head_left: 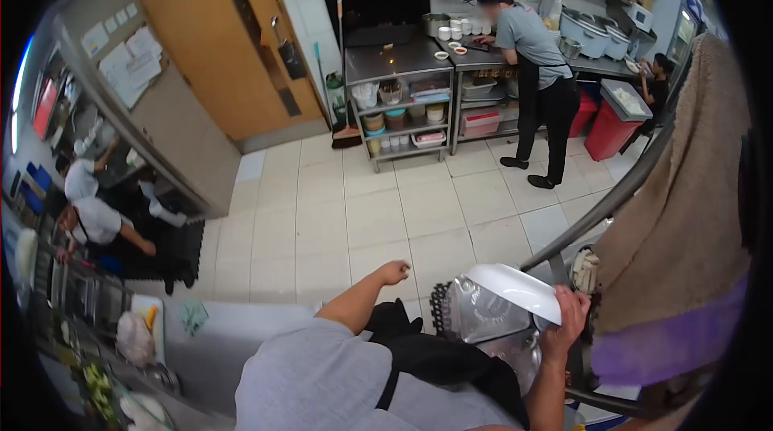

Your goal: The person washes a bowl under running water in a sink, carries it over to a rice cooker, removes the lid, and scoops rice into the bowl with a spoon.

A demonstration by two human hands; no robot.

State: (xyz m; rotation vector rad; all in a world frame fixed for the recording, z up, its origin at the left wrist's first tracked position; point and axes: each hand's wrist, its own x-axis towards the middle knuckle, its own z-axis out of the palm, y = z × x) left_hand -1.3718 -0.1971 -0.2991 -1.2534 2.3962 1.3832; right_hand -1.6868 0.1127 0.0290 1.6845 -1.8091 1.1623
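Observation:
My right hand [570, 314] grips the end of a long white dish [515, 290], which is tilted over some clear plastic containers [487, 310] at the lower right. The fingers wrap over the dish's edge. My left hand [394, 272] hangs in front of my body above the tiled floor, its fingers curled in; whether anything small is inside them cannot be made out. A brown cloth [672, 189] and a purple cloth [676, 342] hang just right of my right hand.
A person [535, 53] bends over a steel counter [394, 61] ahead. Another person [656, 81] is at the far right, near a red bin [612, 125]. Two people are at the left beyond a partition [153, 101]. A grey worktop [241, 322] runs along my left.

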